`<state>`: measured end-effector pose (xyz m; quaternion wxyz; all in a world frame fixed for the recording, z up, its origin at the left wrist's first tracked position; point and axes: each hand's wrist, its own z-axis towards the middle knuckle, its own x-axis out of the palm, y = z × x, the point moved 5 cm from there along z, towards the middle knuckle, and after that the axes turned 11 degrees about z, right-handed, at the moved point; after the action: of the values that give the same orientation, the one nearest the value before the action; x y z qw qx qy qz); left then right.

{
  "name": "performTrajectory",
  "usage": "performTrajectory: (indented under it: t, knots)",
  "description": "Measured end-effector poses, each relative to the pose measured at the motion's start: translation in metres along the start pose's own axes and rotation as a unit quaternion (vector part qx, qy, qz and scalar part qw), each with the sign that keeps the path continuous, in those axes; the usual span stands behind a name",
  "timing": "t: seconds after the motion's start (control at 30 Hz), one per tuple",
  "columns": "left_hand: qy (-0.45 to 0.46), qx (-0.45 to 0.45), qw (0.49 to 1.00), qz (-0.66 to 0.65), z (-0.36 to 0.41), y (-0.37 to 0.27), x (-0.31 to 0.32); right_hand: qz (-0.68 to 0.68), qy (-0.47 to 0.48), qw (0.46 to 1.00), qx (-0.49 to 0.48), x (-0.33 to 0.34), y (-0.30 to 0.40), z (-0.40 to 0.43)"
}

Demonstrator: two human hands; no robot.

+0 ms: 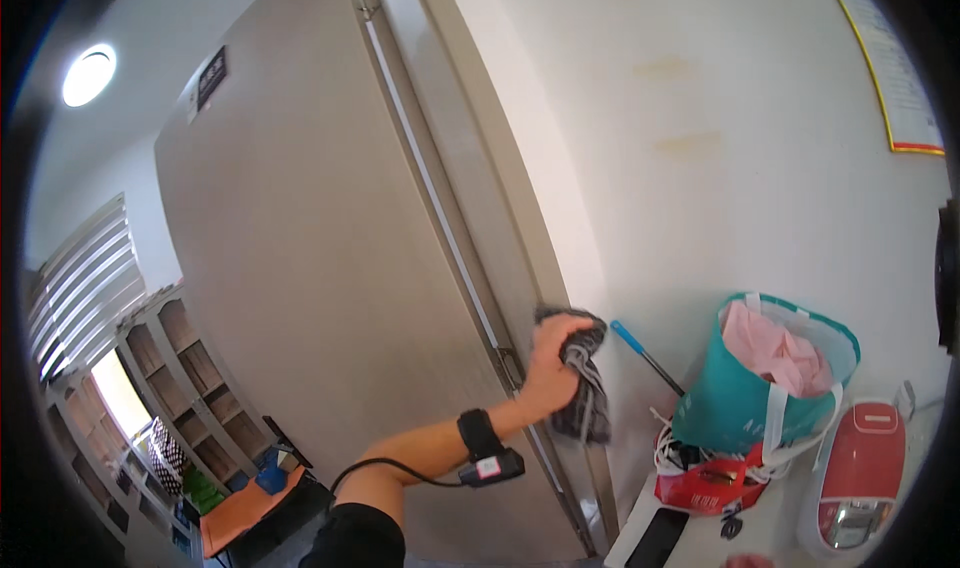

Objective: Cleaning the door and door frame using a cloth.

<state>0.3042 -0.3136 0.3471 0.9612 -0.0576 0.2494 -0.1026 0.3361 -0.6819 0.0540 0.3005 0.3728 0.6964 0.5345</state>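
My left hand (551,369) is shut on a grey striped cloth (581,388), bunched under the fingers with its lower part hanging down. It presses the cloth against the metal door frame (517,268), near the lower hinge (508,362). A black strap with a small cabled device (491,467) sits around that wrist. The beige door (322,268) stands to the left of the hand. At the bottom edge, above the white tabletop, only a blurred bit of what seems to be my right hand (748,561) shows; its fingers cannot be made out.
On the white tabletop (634,485) are a teal bag (731,388) with pink fabric, a red bag (701,489), a black phone (658,538) and a red-and-white appliance (862,463). A blue-handled rod (630,339) leans nearby. Shelving (195,388) and an orange-topped table (247,512) stand at left.
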Motion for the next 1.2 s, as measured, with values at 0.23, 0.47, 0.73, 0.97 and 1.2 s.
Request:
performTrajectory:
  t: [0.23, 0.47, 0.73, 0.97, 1.2]
  knots:
    - [0.356, -0.423, 0.669, -0.496, -0.068, -0.037, 0.066, 0.299, 0.141, 0.930, -0.159, 0.135, 0.180, 0.057]
    - [0.226, 0.029, 0.939, -0.257, -0.011, -0.051, 0.011, 0.442, 0.238, 0.847, -0.177, 0.195, 0.237, 0.093]
    - [0.171, 0.192, 0.964, 0.070, 0.055, -0.041, -0.045, 0.492, 0.373, 0.763, -0.190, 0.238, 0.339, 0.093]
    - [-0.088, 0.118, 0.979, 0.143, 0.054, 0.029, -0.118, 0.441, 0.360, 0.714, -0.408, 0.225, 0.452, 0.090]
    - [0.029, 0.063, 0.965, 0.254, -0.019, 0.077, -0.097, 0.106, -0.069, 0.745, -0.655, 0.249, 0.570, 0.092]
